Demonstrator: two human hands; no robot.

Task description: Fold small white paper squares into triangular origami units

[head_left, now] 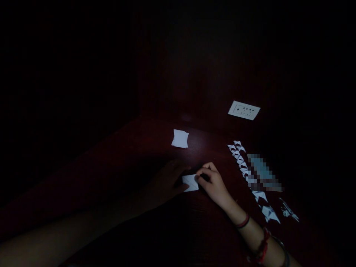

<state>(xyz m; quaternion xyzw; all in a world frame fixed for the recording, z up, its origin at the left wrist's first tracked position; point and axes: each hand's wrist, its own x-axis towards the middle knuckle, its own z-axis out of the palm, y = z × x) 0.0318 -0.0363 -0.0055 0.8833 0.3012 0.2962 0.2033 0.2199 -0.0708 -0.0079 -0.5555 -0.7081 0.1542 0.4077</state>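
Observation:
A small white paper piece (190, 183) with a diagonal crease lies low over the dark red table between my hands. My left hand (169, 180), in deep shadow, has its thumb on the paper's lower left and its fingers curved round the upper left edge. My right hand (214, 182) pinches the paper's right edge between thumb and fingertips. Bracelets circle the right wrist. Beyond the hands sits a stack of square white papers (180, 139). To the right runs a slanting row of folded white paper pieces (239, 160), pointed at their ends.
A blurred bluish flat object (263, 168) lies beside the row, partly over it. Nearer me are small white scraps or a printed pattern (288, 210); I cannot tell which. A white socket plate (244, 110) is at the back right. The surroundings are very dark.

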